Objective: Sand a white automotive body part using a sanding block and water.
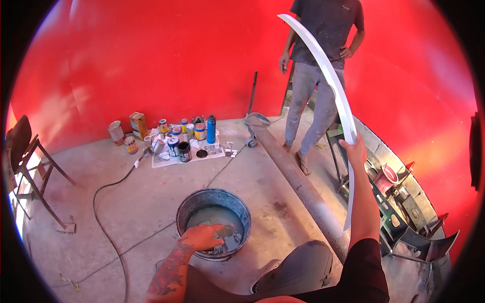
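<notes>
My right hand (355,151) is closed on a long, curved white strip (328,65), held upright at the right; its lower part runs down beside my forearm. My left hand (204,236) reaches into a dark round bucket (212,193) of murky grey water at the lower middle, its fingers closed on a small greenish pad (224,231) at the water. Some pieces in the water are too unclear to name.
A standing person (318,40) faces me near the red wall (151,55). A long pipe (298,184) lies beside the bucket. Paint cans (185,151) stand on paper at the back left; a chair (30,151), a hose (106,187) and metal parts (404,217) lie around.
</notes>
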The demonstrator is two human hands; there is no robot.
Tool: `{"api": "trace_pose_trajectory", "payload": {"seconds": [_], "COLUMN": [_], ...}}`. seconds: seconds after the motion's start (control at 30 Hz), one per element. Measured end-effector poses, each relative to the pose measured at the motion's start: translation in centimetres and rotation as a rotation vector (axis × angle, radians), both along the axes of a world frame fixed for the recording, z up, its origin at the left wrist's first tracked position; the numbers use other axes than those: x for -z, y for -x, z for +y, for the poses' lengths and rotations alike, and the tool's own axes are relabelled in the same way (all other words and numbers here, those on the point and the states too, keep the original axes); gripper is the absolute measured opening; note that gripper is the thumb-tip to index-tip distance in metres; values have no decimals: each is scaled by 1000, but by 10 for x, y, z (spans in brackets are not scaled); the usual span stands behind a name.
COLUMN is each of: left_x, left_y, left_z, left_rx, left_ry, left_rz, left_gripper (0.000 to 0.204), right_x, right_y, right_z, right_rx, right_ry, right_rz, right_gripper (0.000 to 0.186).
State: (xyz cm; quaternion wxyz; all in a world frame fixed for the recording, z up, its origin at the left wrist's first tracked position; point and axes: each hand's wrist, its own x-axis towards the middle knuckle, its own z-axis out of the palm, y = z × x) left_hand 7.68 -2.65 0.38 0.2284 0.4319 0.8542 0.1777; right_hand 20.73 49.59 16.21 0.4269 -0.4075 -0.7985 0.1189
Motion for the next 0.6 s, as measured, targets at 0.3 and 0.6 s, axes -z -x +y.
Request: {"api": "trace_pose_trajectory", "payload": {"seconds": [0.3, 0.6], "left_x": [-2, 1], "left_y": [1, 4], "left_z": [-7, -4], "left_rx": [3, 23], "left_ry": [71, 85], "left_rz": [-55, -35], "left_gripper": [67, 69], "right_x": [-3, -4], "right_y": [3, -1], "right_z": [-11, -3], "right_rx": [21, 6], "right_ry": [-16, 14], "right_rz": [17, 7], "right_gripper": [72, 73]}}
